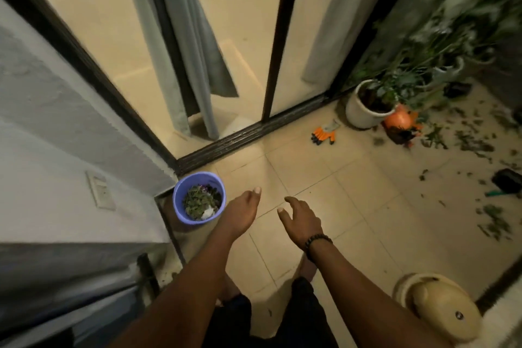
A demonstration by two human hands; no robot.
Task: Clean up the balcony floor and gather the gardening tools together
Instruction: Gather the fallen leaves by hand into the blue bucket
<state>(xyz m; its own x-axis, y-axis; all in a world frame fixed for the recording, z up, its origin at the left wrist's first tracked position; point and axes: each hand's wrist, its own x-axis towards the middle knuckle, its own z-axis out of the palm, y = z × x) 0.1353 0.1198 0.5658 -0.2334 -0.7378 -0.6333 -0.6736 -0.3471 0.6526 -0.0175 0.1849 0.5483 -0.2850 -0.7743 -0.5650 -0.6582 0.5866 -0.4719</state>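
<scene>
Floor (324, 178): beige tiles, bare near the person, littered with leaf scraps (474, 147) on the right side, so sweeping is only partly done, I judge. Sliding door (248, 130) track runs along the far edge; curtain (192, 65) hangs behind the glass. Plants (440, 45) crowd the right corner, likely the source of the mess. White pot (364, 110) stands by the door track, an orange pot (399, 121) tipped over just beside it, soil spilling out. Cream lidded container (443, 308) sits lower right. Bucket (199, 198), purple, is parked in the left corner by the wall, holding green clippings and a white scrap; it looks like the waste bin. Gloves (324, 134), orange and black, lie flat near the track, well apart from the bucket, not yet gathered. A dark object with a green handle (505, 182) lies at the right edge, too blurred to name. Left hand (240, 213) hovers just beside the bucket rim, fingers loose, holding nothing. Right hand (300, 220), beaded bracelet on the wrist, fingers spread, empty too. Both seem between pickups.
</scene>
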